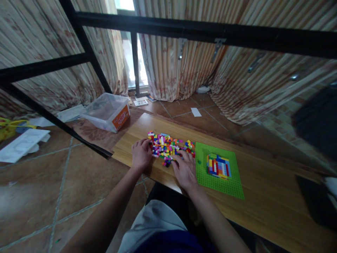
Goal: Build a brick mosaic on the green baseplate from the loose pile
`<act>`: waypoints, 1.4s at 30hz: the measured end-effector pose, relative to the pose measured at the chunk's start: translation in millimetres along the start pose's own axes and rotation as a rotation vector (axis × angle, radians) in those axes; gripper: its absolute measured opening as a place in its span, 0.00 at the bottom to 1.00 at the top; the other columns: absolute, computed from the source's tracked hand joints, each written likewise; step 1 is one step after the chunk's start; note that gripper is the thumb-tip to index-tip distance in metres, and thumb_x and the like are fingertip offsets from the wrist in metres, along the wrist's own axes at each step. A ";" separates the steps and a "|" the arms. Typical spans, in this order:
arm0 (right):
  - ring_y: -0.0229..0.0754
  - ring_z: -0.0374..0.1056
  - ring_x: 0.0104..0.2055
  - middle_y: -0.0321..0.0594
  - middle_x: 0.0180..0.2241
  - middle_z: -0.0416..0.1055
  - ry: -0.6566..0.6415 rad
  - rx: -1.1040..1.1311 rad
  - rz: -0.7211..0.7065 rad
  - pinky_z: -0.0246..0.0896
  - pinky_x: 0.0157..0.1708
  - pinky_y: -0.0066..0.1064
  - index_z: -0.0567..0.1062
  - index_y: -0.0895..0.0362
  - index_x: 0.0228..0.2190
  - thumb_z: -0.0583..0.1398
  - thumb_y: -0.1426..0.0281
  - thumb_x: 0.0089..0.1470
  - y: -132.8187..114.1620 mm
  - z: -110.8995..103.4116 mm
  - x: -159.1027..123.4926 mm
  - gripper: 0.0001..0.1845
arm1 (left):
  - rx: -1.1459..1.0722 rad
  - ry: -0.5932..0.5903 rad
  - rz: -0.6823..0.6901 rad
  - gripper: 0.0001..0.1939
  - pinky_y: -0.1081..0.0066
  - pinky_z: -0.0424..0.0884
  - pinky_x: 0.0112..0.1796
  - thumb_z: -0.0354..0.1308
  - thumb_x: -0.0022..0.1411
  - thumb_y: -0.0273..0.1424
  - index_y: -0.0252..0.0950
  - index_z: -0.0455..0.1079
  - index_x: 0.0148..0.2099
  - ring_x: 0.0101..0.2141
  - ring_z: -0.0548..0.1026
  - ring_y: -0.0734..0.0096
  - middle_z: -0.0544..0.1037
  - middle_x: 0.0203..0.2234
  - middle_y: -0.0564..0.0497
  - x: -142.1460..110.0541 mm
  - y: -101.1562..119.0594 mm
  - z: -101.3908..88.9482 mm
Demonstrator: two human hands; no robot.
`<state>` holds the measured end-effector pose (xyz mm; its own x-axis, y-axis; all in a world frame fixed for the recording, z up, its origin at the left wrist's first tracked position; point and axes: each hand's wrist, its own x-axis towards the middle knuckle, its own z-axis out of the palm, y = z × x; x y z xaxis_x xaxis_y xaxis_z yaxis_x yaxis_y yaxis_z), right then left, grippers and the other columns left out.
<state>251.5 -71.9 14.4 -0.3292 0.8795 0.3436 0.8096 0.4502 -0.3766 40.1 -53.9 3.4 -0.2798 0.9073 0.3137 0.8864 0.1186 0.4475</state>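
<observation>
A heap of small loose toy building bricks (164, 142) in many colours lies on the wooden table. At its left edge, my left hand (141, 154) rests palm down, its fingers loosely bent against the bricks. My right hand (185, 171) reaches over the heap's near right side, thumb and fingers apart, with the fingertips among the bricks. I see no brick held in either hand, though the fingertips are partly hidden. Just right of my right hand lies a green studded baseplate (234, 186). A low multicoloured brick structure (219, 166) with striped rows sits on it.
The long wooden table (263, 207) runs off to the right, where a dark flat object (312, 200) lies. A clear plastic box (101, 117) with an orange label stands beyond the left end. Black metal bars (158, 23) cross above; white packaging (22, 146) lies on the floor.
</observation>
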 end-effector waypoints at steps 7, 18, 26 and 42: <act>0.51 0.59 0.50 0.44 0.49 0.69 0.040 0.003 0.036 0.56 0.48 0.45 0.78 0.52 0.39 0.57 0.69 0.58 0.5 -4.1 2.1 0.10 | -0.003 -0.006 -0.003 0.18 0.55 0.63 0.52 0.48 0.64 0.29 0.41 0.72 0.52 0.50 0.70 0.57 0.75 0.50 0.47 -0.4 0.5 -0.1; 0.49 0.61 0.44 0.43 0.39 0.73 -0.025 -0.027 -0.012 0.55 0.45 0.43 0.78 0.52 0.38 0.58 0.66 0.59 -24.2 9.9 24.2 0.08 | 0.003 0.005 -0.007 0.18 0.56 0.64 0.51 0.47 0.64 0.29 0.40 0.73 0.52 0.49 0.71 0.57 0.77 0.49 0.47 -0.2 4.7 -3.7; 0.47 0.64 0.42 0.43 0.38 0.72 -0.017 0.017 0.018 0.58 0.43 0.39 0.77 0.52 0.42 0.54 0.69 0.62 -11.6 5.6 18.2 0.12 | 0.013 0.005 0.006 0.18 0.56 0.63 0.52 0.48 0.63 0.28 0.41 0.73 0.52 0.50 0.70 0.56 0.76 0.50 0.48 0.6 1.1 -1.9; 0.43 0.70 0.40 0.42 0.37 0.74 0.083 0.358 0.193 0.64 0.41 0.34 0.73 0.55 0.38 0.52 0.67 0.62 1.4 -5.5 3.4 0.11 | 0.018 0.001 0.011 0.18 0.56 0.63 0.52 0.49 0.62 0.28 0.40 0.73 0.51 0.50 0.70 0.56 0.76 0.49 0.47 2.3 2.0 -4.0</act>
<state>254.2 -69.1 19.8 -0.1355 0.9444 0.2996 0.6281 0.3158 -0.7112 39.8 -53.2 8.4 -0.2707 0.9083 0.3190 0.8958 0.1163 0.4291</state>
